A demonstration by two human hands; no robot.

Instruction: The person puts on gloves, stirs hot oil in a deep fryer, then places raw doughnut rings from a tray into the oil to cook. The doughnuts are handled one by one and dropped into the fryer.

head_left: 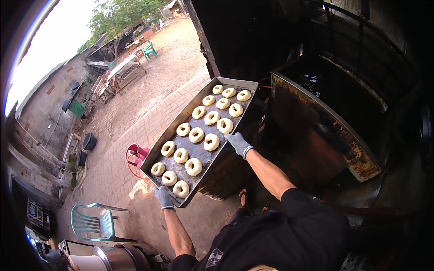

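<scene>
A large rectangular metal baking tray (217, 156) spans the middle of the view, tilted by the fisheye picture. On it lie several rows of pale dough rings (196, 134), spaced apart. My left hand (164, 198), in a grey knitted glove, grips the tray's near left corner. My right hand (239, 143), gloved alike, holds the long right edge about midway along. The fingers of both hands are partly hidden by the tray wall.
A pink gas cylinder (138, 154) stands beyond the tray's left edge. A green plastic chair (98, 223) and a large metal pot (112, 258) are at lower left. To the right is a rusty metal-edged vat (330, 117) with dark liquid. A post (203, 37) rises behind the tray.
</scene>
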